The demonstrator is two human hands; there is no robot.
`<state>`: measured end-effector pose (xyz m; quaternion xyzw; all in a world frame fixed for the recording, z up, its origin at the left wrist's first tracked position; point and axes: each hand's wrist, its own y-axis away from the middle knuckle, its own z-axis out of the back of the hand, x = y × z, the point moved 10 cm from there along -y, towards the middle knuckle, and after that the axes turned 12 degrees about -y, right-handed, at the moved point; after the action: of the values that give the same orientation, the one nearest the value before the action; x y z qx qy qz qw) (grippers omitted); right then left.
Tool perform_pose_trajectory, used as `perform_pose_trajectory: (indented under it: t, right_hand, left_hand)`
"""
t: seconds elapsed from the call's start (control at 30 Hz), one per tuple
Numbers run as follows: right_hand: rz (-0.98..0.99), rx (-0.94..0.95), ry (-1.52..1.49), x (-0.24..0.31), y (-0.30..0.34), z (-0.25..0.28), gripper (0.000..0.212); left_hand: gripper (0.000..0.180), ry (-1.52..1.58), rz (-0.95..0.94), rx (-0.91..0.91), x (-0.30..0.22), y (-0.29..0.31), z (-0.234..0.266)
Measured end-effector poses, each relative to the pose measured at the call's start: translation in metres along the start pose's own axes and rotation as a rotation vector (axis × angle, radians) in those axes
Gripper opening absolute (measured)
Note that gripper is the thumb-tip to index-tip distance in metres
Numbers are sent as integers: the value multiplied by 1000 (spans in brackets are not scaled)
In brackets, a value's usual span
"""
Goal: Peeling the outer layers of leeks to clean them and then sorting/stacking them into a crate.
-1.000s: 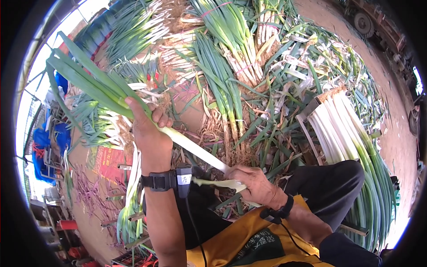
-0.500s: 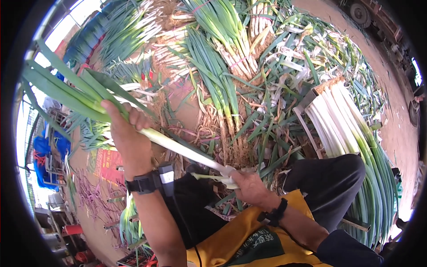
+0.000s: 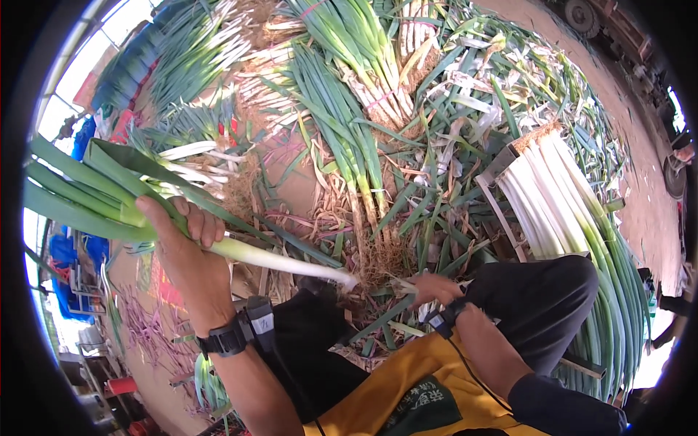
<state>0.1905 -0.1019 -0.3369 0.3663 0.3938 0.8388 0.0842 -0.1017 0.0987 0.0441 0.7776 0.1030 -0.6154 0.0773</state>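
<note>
A long leek (image 3: 280,264) slants across the left and middle, its white stem pointing right and its broad green leaves fanning out at the far left. My left hand (image 3: 185,231) is closed around it where white turns to green. Right of the bare root end, and apart from it, is my right hand (image 3: 436,289). Its fingers point left and are smeared by motion. Pale scraps lie by its fingertips, and I cannot make out whether it holds any. Below the stem tip, trimmed leaves and dry roots cover the ground between my knees.
A stack of cleaned leeks (image 3: 542,196) rests on a metal rack (image 3: 503,161) beside my right knee. Unpeeled leek bunches (image 3: 356,65) lie ahead, with a heap of leaf waste (image 3: 472,87) to their right. Purple strips (image 3: 156,323) litter the ground at left.
The leek has tipped lower and shifted left in my left hand. My right hand has come off the stem's end and moved right; the loose peel there has come away from the leek.
</note>
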Motion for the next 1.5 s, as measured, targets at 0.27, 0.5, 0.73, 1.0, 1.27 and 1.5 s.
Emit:
perform_pose_trajectory:
  t: [0.27,0.5,0.73,1.0,1.27,1.5]
  right_hand:
    - [222,-302,54,34,-104,50,55]
    - [514,-190,556,73,-179,-39,36]
    - [186,-386,-31,71,-161,9,25]
    - [-63,-293,-1135,-4,-85,32,57]
    - [239,-184,-872,118,35,91,44]
    - [574,-34,-1187,184,140,132,43]
  left_hand:
    - [53,-92,85,-6,11,8,-22]
    - [55,-63,189,-21,29,5,-37]
    - [51,-126,207,-36,28,1,-26]
    - [44,-185,139,-1,23,7,-29]
    - [33,-65,145,90,32,7,-27]
    - [31,42,208,172,44,5,-44]
